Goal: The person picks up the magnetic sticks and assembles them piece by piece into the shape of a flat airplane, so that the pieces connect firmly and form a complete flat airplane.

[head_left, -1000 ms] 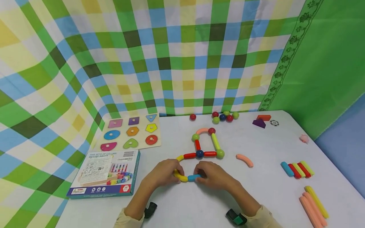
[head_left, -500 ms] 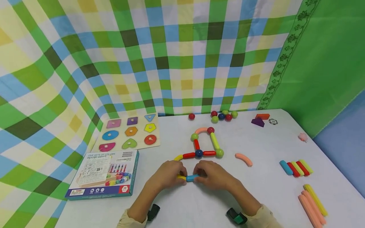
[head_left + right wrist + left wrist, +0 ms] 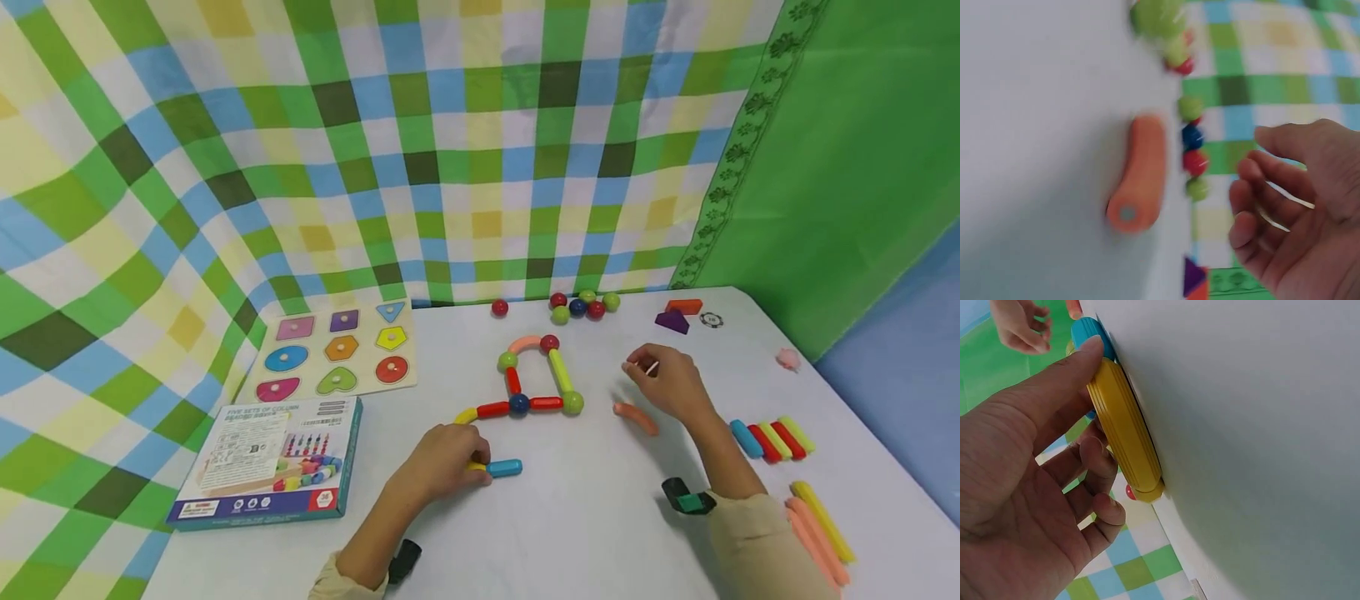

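Observation:
My left hand pinches a yellow curved magnetic stick between thumb and fingers, low at the tabletop. A short blue stick meets its end, and the thumb tip overlaps that joint in the left wrist view. Further back, a yellow curved stick leads into red sticks, a navy ball and a closed loop of sticks and balls. My right hand, fingers loosely curled around nothing, hovers just beyond a salmon curved stick. A grey magnet disc shows on that stick's end.
Several loose balls line the back edge. Short sticks and long sticks lie at the right. A shape puzzle board and a boxed toy occupy the left. Purple and orange blocks sit back right.
My right hand has let go of the blue stick and moved right and back, over by the salmon curved stick. My left hand has stayed on the yellow curved stick.

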`<action>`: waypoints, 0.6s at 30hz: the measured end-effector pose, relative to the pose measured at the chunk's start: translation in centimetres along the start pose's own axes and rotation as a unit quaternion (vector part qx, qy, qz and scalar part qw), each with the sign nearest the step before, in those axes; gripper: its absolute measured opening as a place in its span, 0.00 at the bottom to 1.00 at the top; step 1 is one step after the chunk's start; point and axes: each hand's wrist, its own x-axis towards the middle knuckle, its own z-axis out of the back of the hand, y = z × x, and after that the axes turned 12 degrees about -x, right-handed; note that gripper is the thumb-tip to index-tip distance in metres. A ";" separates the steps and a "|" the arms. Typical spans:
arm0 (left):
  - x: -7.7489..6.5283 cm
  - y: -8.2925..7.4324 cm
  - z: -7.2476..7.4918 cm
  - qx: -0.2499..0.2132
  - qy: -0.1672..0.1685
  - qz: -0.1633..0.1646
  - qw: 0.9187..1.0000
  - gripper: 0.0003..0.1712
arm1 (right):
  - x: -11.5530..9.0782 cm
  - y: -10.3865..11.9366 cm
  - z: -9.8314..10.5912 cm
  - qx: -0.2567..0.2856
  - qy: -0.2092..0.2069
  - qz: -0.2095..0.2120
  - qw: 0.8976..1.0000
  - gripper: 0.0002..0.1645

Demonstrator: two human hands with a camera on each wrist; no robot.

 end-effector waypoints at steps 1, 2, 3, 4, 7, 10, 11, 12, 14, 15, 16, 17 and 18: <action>0.1 0.0 0.0 0.002 0.000 0.002 1.000 0.13 | 0.9 -0.7 -0.1 -0.006 -0.011 0.002 1.000 0.10; 0.2 -0.1 -0.1 0.002 0.000 0.003 1.000 0.13 | 1.9 -1.1 -0.3 -0.009 -0.019 0.005 1.000 0.11; 0.2 -0.1 -0.1 0.003 0.000 0.001 1.000 0.12 | 2.8 -1.5 -0.4 -0.011 -0.021 0.006 1.000 0.12; 0.2 0.0 0.0 0.003 0.001 0.002 1.000 0.12 | 3.9 -1.7 -0.7 -0.013 -0.021 0.010 1.000 0.13; 0.2 0.1 0.1 0.000 0.003 -0.002 1.000 0.12 | 6.8 -2.0 -1.2 -0.029 -0.013 0.024 0.999 0.20; 0.2 0.1 0.1 0.000 0.004 -0.002 1.000 0.13 | 9.4 -2.0 -1.6 -0.052 0.006 0.033 0.998 0.26; 0.2 0.1 0.1 0.001 0.004 -0.001 1.000 0.13 | 10.1 -2.0 -1.7 -0.057 0.016 0.032 0.998 0.28; 0.1 0.1 0.1 0.001 0.005 0.001 1.000 0.13 | 10.8 -1.9 -1.9 -0.059 0.027 0.029 0.997 0.29; 0.1 0.1 0.0 0.001 0.007 0.007 1.000 0.12 | 11.8 -1.9 -2.3 -0.070 0.052 0.020 0.996 0.31; 0.1 0.1 0.0 0.000 0.008 0.008 1.000 0.12 | 12.2 -1.9 -2.5 -0.076 0.065 0.013 0.995 0.31; 0.0 0.1 0.0 -0.001 0.009 0.010 1.000 0.12 | 12.6 -1.9 -2.8 -0.083 0.076 0.007 0.994 0.32; 0.0 0.1 0.0 -0.002 0.010 0.012 1.000 0.12 | 12.8 -1.9 -3.0 -0.088 0.087 0.001 0.992 0.32; 0.0 0.1 0.1 -0.003 0.010 0.014 1.000 0.12 | 13.0 -1.9 -3.2 -0.094 0.095 -0.002 0.991 0.32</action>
